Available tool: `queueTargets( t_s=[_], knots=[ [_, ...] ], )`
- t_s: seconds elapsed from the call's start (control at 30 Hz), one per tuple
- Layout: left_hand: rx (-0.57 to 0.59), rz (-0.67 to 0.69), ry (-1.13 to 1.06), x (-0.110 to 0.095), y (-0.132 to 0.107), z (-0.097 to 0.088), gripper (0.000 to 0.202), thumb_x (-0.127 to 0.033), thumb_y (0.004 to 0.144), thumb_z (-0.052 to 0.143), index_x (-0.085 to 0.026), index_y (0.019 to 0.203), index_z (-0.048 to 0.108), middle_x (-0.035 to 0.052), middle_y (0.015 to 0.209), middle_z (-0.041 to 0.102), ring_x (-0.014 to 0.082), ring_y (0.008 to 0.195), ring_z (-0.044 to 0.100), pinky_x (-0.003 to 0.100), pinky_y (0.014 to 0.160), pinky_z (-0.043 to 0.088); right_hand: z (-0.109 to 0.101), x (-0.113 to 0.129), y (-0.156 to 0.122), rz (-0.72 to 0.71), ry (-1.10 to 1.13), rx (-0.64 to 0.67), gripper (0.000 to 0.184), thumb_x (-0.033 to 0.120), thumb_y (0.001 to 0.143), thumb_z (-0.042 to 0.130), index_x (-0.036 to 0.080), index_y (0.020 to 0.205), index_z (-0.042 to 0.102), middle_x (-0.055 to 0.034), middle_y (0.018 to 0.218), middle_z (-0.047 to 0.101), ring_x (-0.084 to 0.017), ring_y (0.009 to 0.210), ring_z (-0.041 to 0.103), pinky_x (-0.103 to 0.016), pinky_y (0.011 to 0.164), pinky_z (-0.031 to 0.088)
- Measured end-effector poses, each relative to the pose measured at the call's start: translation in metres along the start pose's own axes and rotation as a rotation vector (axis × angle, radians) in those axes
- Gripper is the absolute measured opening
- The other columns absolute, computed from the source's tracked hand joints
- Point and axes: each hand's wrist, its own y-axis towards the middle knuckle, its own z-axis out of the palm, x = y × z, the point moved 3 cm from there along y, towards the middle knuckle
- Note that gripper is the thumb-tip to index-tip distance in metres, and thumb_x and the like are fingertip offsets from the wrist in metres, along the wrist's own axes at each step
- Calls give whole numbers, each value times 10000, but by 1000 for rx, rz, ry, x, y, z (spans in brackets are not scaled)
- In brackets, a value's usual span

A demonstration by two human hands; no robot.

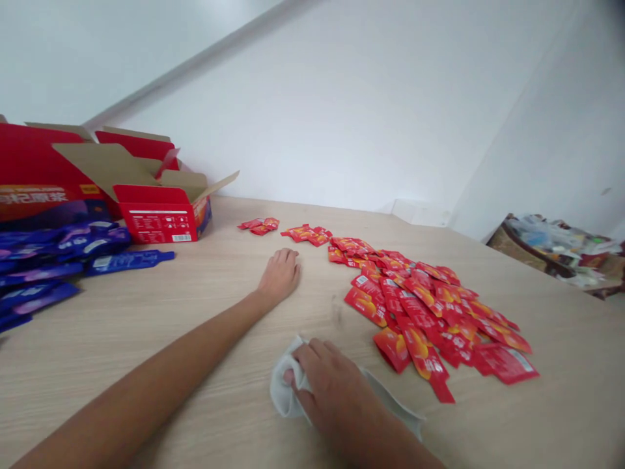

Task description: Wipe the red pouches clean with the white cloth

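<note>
Left hand (279, 277) rests palm down on the light wood-grain table (146, 326), far from the camera, with its fingers loosely curled and holding nothing. It is nearest a small cluster of red sachets (258, 226) and a second small cluster of red sachets (305, 234), just apart from both. Right hand (332, 391) is near the camera, its fingers closed narrow around a bunched white cloth (286, 391), which presses on the table. The cloth's loose end trails right, under the wrist.

To the right lies a big loose pile of red sachets (420, 312), overlapping, unstacked, and at mixed angles. The pile's near edge is just beside the cloth. On the far left stands an open red carton (159, 215), flaps up; its inside is hidden, so cannot tell what it holds. A spread of blue-purple sachets (63, 254) lies near it at the left edge, with one blue sachet (129, 262) lying apart from the rest.

As shown, the red sachets lie spread out on the table, none in a neat stack or row. Far right, past the table edge, sits a brown patterned bag (551, 254) with plastic clutter.
</note>
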Motion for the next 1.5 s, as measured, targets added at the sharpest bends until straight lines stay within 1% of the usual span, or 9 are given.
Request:
queueTargets(
  t_s=[0.2, 0.37, 0.47, 0.57, 0.7, 0.87, 1.17, 1.33, 1.5],
  knots=[
    [20, -10, 89, 32, 60, 40, 451, -371, 1014, 679, -201, 1415, 561, 128, 1503, 516, 341, 1337, 540, 594, 1094, 474, 9, -7, 7, 14, -4, 41, 233, 256, 900, 690, 284, 1128, 652, -58, 1147, 711, -285, 1050, 664, -413, 862, 556],
    [169, 22, 94, 55, 104, 76, 491, -388, 1009, 684, -211, 1445, 543, 129, 1553, 474, 355, 1375, 509, 616, 1121, 443, 17, -8, 16, 90, -44, 131, 361, 288, 769, 821, 281, 1098, 671, -61, 1124, 719, -308, 1020, 677, -414, 820, 577],
    [279, 30, 91, 67, 122, 94, 505, -417, 1010, 678, -213, 1450, 541, 129, 1555, 476, 357, 1383, 502, 624, 1134, 423, 22, -7, 18, 73, -60, 128, 340, 364, 792, 827, 249, 1071, 671, -71, 1089, 723, -318, 987, 685, -421, 803, 587],
    [314, 18, 107, 75, 132, 105, 498, -430, 1017, 665, -211, 1446, 543, 130, 1540, 490, 352, 1370, 515, 617, 1127, 431, 27, -8, 19, 45, -97, 118, 280, 397, 854, 780, 229, 1044, 661, -79, 1051, 723, -310, 933, 688, -415, 770, 592],
    [286, -18, 160, 78, 131, 104, 491, -444, 1020, 657, -206, 1434, 545, 131, 1498, 520, 342, 1326, 547, 599, 1095, 465, 29, -9, 19, 51, -101, 151, 353, 407, 805, 827, 229, 1053, 651, -80, 1054, 714, -317, 944, 682, -428, 778, 594],
    [293, -35, 239, 73, 117, 88, 461, -467, 1013, 660, -196, 1378, 585, 125, 1445, 557, 333, 1294, 565, 594, 1082, 471, 18, -10, 18, 42, -41, 179, 375, 360, 782, 835, 239, 1085, 650, -76, 1109, 707, -314, 1003, 673, -420, 819, 584],
    [274, 8, 307, 58, 87, 53, 436, -454, 1012, 665, -194, 1357, 604, 122, 1465, 551, 336, 1322, 548, 601, 1106, 447, 10, -6, 14, 23, 25, 48, 239, 214, 900, 648, 233, 1138, 631, -71, 1161, 698, -301, 1059, 659, -447, 897, 564],
    [250, 9, 272, 61, 99, 64, 537, -452, 1013, 661, -219, 1475, 517, 131, 1598, 423, 374, 1431, 443, 644, 1164, 370, 13, -5, 14, 27, 22, 39, 259, 219, 865, 661, 218, 1123, 640, -87, 1135, 696, -309, 1024, 659, -461, 881, 571],
    [321, 8, 194, 75, 123, 88, 526, -444, 1018, 660, -218, 1472, 520, 131, 1578, 449, 364, 1404, 479, 632, 1146, 404, 15, -3, 14, 0, 23, 43, 276, 207, 846, 672, 214, 1117, 622, -85, 1122, 685, -307, 1023, 645, -474, 879, 581]
  ],
)
